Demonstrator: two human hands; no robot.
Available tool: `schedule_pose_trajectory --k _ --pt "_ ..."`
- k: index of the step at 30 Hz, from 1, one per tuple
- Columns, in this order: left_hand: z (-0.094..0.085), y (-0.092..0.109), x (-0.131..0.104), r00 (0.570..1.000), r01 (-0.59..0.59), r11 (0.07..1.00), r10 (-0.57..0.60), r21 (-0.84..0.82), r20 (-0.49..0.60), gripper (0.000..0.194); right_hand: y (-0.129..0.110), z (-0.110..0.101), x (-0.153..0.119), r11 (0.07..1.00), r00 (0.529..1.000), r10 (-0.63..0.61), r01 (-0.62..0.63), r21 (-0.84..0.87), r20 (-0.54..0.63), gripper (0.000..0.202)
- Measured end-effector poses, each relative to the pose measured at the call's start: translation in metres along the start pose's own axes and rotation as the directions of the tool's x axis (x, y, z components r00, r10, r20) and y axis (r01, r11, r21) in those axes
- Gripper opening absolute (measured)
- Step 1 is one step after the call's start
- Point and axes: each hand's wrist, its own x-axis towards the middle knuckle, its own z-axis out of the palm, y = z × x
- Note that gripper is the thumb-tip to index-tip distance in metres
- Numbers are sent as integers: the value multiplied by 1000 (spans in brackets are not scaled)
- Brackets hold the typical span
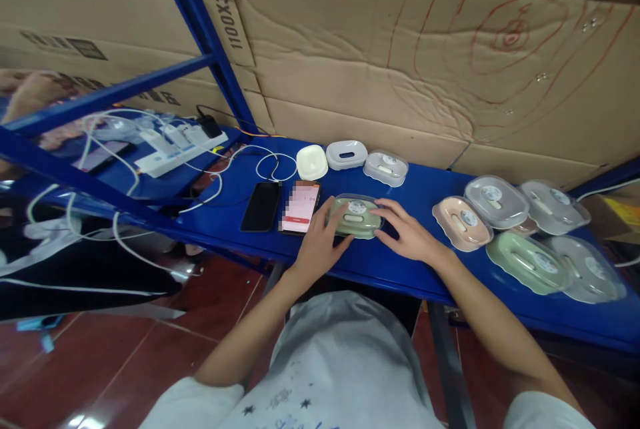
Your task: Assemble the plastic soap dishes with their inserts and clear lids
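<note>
A green soap dish (356, 221) with a clear lid lies on the blue shelf in front of me, a round label and a pale oblong piece showing through the lid. My left hand (321, 242) grips its left end, fingers on the lid and thumb at the near edge. At the other end, my right hand (404, 232) curves its fingers and thumb around the corner. Behind the dish stand a cream shallow dish (312, 163), an uncovered pale grey tray (336, 161) with a slot, and a lidded grey soap dish (395, 174).
Several lidded soap dishes in peach (453, 223), green (515, 262) and grey (487, 209) crowd the right side. Left of my hands lie a dark phone (260, 207) and a lit phone (303, 205). A power strip (175, 157) trails white cables; cardboard (320, 82) backs the shelf.
</note>
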Motion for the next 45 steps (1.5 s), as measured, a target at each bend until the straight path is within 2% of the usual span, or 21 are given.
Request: schedule_pose_trajectory --k 5,13,20,23,25,29,31,34,36,38,40,42,45 --pt "0 0 1 999 -44 996 44 84 2 60 -6 8 0 996 997 -20 26 -82 75 59" --pt "8 -1 -4 997 13 996 -7 87 -74 54 0 13 -1 984 991 -100 112 -140 88 60" --pt "8 -2 -4 999 31 995 -27 98 -42 54 -3 14 3 988 997 -27 38 -153 73 64" --pt "7 -1 -4 1000 7 998 -8 65 21 54 -5 8 3 974 998 7 9 -226 70 70" --pt "6 2 -4 999 -9 1000 8 29 40 56 -6 0 2 962 997 40 -22 -273 62 67" --pt "-9 2 4 996 -46 999 46 1 -71 54 -1 -27 -5 948 995 97 -97 -304 -17 60" --pt "-24 -4 15 992 -25 999 30 47 -119 48 4 -42 -8 934 987 115 -147 -326 -115 58" --pt "-49 -24 42 990 50 987 -28 154 -139 44 12 -62 -13 905 947 152 -249 -345 -284 58" --pt "-63 -42 67 994 72 973 -53 220 -91 47 17 -71 -17 896 906 162 -301 -325 -391 58" --pt "-71 -59 96 989 149 951 -142 271 -44 53 22 -79 -20 886 846 174 -358 -296 -504 60" --pt "-71 -71 126 960 265 912 -281 314 5 64 27 -84 -19 850 773 215 -449 -276 -597 64" --pt "-66 -77 154 908 337 856 -405 391 103 80 34 -87 -15 783 722 275 -552 -287 -635 68" --pt "-52 -78 182 833 360 797 -508 485 218 84 44 -85 0 681 698 343 -645 -345 -628 67"
